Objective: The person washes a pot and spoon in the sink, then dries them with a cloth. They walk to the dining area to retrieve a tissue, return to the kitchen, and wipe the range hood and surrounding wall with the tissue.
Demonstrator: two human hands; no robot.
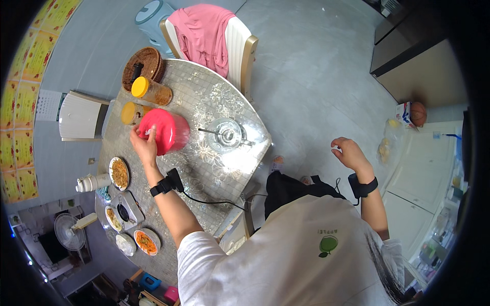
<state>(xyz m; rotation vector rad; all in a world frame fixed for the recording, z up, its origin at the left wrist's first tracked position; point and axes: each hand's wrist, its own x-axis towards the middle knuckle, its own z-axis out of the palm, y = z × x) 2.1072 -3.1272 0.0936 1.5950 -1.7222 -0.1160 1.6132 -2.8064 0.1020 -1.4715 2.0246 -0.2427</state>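
My left hand grips the red lid of a round plastic container on the table, thumb and fingers around a small pale part of the lid. The lid is on the container, whose contents are hidden. Just behind it stand two clear jars with yellow lids, one lying nearest and a taller one holding brown food. Right of the container, a clear glass vessel with a handle has a dark utensil lying across it. Off the table at the right, my right hand hangs in the air, holding nothing, fingers loosely curled.
Several dishes of food, including shredded orange food, stand at the table's left end around a portable stove. A white bottle is near that edge. A wicker basket sits at the far edge, beside a chair draped with pink cloth.
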